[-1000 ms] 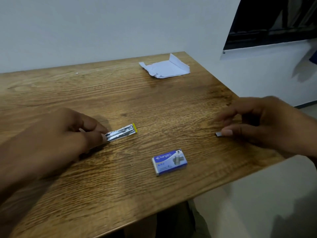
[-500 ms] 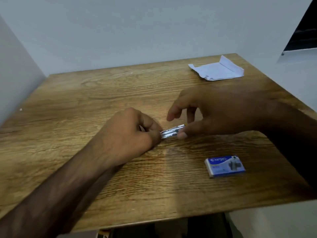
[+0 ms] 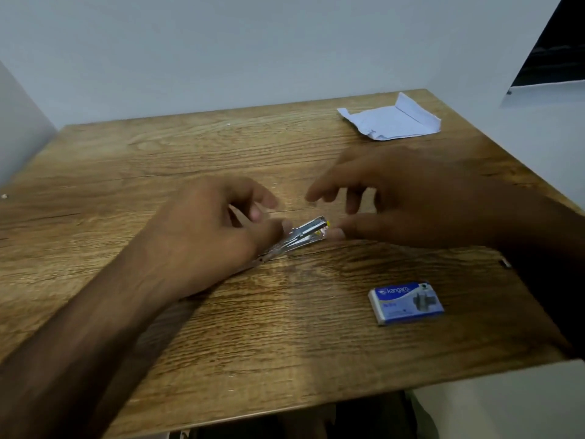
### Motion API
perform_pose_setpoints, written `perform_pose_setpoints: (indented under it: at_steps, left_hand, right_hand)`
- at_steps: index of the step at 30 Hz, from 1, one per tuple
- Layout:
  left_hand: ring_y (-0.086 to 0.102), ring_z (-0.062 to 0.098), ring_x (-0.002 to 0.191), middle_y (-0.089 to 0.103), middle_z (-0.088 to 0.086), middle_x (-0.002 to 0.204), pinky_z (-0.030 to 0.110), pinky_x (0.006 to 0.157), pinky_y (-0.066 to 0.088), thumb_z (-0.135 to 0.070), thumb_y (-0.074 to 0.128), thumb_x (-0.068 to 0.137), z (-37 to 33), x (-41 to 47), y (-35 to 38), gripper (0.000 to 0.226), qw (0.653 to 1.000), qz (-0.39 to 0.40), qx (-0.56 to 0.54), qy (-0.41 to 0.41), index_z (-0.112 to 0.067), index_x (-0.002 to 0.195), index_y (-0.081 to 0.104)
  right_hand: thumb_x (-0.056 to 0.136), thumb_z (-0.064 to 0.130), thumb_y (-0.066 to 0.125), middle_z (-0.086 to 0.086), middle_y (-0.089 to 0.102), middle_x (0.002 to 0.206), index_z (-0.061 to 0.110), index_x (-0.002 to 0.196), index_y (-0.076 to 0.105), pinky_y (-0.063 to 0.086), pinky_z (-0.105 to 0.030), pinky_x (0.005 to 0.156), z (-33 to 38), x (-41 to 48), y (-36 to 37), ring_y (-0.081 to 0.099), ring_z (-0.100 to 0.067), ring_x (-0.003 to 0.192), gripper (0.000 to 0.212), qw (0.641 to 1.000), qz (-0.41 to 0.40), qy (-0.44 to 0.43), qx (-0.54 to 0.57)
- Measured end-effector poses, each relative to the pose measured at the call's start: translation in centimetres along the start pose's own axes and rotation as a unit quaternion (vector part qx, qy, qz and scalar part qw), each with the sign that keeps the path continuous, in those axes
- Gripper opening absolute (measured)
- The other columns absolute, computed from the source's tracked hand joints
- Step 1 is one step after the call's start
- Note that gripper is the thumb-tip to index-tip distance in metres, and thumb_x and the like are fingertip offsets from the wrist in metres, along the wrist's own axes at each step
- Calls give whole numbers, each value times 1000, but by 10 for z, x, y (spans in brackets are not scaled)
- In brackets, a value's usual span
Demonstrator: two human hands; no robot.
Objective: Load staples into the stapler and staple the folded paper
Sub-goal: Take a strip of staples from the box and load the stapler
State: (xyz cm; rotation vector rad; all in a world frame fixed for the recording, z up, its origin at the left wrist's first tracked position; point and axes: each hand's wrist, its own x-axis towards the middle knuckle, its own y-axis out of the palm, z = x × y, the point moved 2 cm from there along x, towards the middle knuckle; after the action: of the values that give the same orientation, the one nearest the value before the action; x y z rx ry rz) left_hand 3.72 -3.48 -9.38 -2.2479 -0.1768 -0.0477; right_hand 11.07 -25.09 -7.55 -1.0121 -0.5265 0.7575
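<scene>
A small metal stapler with a yellow tip lies slanted on the wooden table at the centre. My left hand covers its rear half, thumb pressed against its side and index finger lifted. My right hand hovers just right of it with fingers spread, and its thumb tip touches the stapler's front end. A blue staple box lies shut at the front right. The folded white paper rests at the far right corner. A small dark staple strip sits beside my right forearm.
Pale walls close in behind and to the left of the table. The table's right and front edges drop to the floor. A dark window is at the upper right.
My right hand came from the table's right edge to the stapler's front end, leaving the staple strip behind. Since then its fingers have spread and my left index finger has lifted.
</scene>
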Motion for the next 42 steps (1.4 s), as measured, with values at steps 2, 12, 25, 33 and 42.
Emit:
perform_pose_setpoints:
  at_steps: [2, 12, 25, 33, 42]
  left_hand:
    - [63, 5, 66, 67, -18, 86, 24, 55, 45, -66, 69, 70, 3, -11, -18, 32, 988, -140, 20, 58, -44, 94, 70]
    - [55, -8, 69, 62, -22, 90, 14, 62, 47, -69, 68, 68, -34, -70, 51, 52, 986, 64, 29, 151, -42, 112, 67]
    - [55, 1, 64, 62, -14, 78, 22, 58, 41, -54, 78, 71, -33, -61, 65, 27, 987, 33, -31, 155, -36, 91, 76]
    - [62, 11, 70, 61, -13, 82, 12, 55, 42, -54, 80, 68, -24, -62, 56, 25, 989, 44, -39, 138, -37, 86, 75]
    - [61, 14, 70, 60, -12, 85, 19, 55, 46, -54, 80, 69, -22, -64, 59, 26, 988, 37, -44, 144, -37, 88, 74]
  right_hand:
    - [78, 62, 69, 22, 67, 103, 50, 114, 66, 53, -16, 64, 2, -24, -13, 67, 3, 91, 39, 999, -36, 1, 29]
    - [52, 87, 61, 35, 59, 111, 69, 114, 54, 59, -27, 64, 4, -96, 15, 62, 6, 95, 65, 992, 40, 111, 36]
    - [51, 62, 68, 26, 67, 92, 64, 100, 65, 57, -32, 67, 1, -93, 21, 61, 3, 89, 48, 986, -6, 158, 56]
    - [43, 86, 59, 27, 65, 100, 76, 106, 56, 60, -36, 72, -5, -97, 10, 65, -4, 84, 65, 980, 24, 188, 60]
    - [74, 74, 53, 31, 63, 102, 65, 97, 64, 45, -9, 47, 15, -88, 5, 64, 4, 89, 27, 993, -29, 117, -1]
